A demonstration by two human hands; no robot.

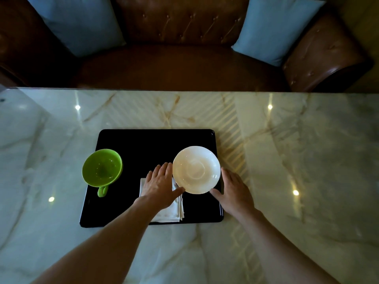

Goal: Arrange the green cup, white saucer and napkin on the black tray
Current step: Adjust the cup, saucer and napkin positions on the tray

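Three task pieces on a black tray (143, 140) at lower centre of the frame, on a glossy marbled surface (287, 150) with tan veins and small light reflections. At the tray's left edge, a bright green cup (102, 167): wide, round, upright, empty, glossy inside, its small loop handle pointing toward the bottom of the frame. At the tray's right side, a white saucer (196, 170): round, shiny, with a shallow ring-shaped well in the middle, nothing on it, its right rim reaching the tray's right edge. Between them, toward the tray's near edge, a white napkin (174, 210), folded into a rectangle with layered edges showing on its right side, largely covered. Over that napkin, the left hand (162, 187), palm down, fingers spread and extended, thumb tip touching the saucer's lower left rim; grip wide, closed around nothing. At the saucer's lower right, the right hand (233, 189), also palm down with fingers extended, thumb touching the rim; grip likewise spread, clasping nothing. Both forearms bare, entering from the bottom of the frame. Beyond the far edge of the surface, in the upper frame, a brown tufted leather sofa (180, 64) with two pale blue cushions (276, 27), one at upper left, one at upper right.
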